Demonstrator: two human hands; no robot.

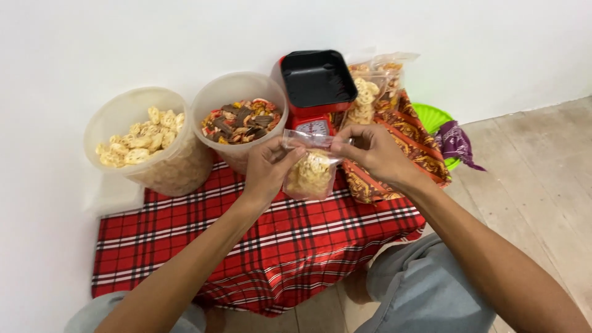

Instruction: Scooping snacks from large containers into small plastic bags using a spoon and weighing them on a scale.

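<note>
Above the cloth (259, 240), hands pinch bag (310, 176).

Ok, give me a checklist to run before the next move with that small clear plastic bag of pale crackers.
1. Both hands on bag: ok, left hand and right hand pinch the top of the small clear plastic bag.
2. Bag filled: ok, pale round crackers inside.
3. Bag top closed: cannot tell.
4. Red kitchen scale with black tray free: ok, tray empty.
5. Red checked cloth under bag: ok.
6. Round translucent tub of pale crackers: ok, open.
</note>
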